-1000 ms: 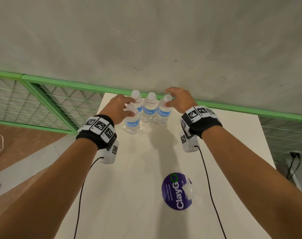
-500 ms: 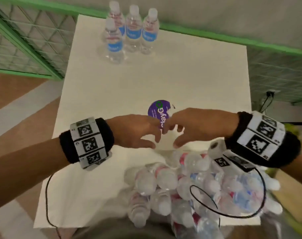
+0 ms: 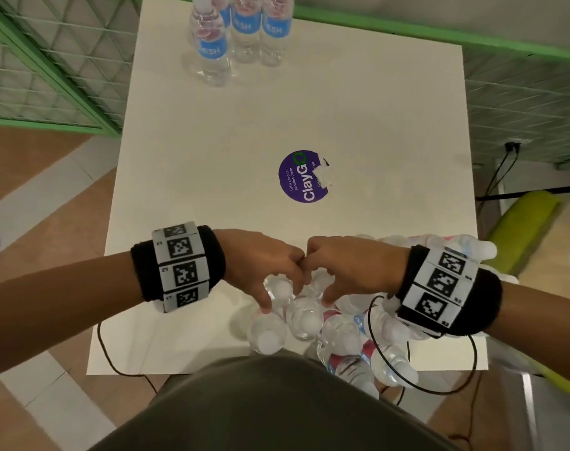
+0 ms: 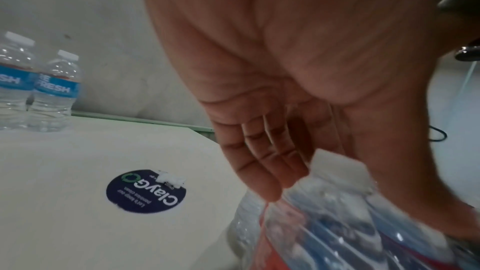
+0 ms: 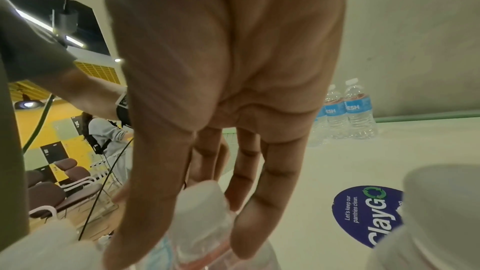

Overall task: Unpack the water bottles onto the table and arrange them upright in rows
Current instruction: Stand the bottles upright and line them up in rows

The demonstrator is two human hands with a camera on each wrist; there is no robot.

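Note:
Several water bottles with blue labels (image 3: 210, 50) stand upright at the far left of the white table (image 3: 212, 141); the wrist views show them too (image 4: 55, 91) (image 5: 359, 110). A plastic-wrapped pack of bottles (image 3: 352, 336) lies at the table's near edge. Both hands reach down into it, knuckles touching. My left hand (image 3: 277, 297) grips a bottle at its white cap (image 4: 340, 166), fingers (image 4: 259, 171) on one side and thumb on the other. My right hand (image 3: 329, 288) holds another bottle top (image 5: 201, 198) between thumb and fingers (image 5: 267, 202).
A round purple ClayGo sticker (image 3: 305, 177) sits mid-table. A green mesh railing (image 3: 49, 60) runs along the left and far sides. A yellow-green seat (image 3: 521, 229) stands at the right. Wrist cables (image 3: 391, 379) drape over the pack.
Both hands left the upright bottles at the far edge, drew back to the near edge, and dropped from just above the pack onto its bottle tops.

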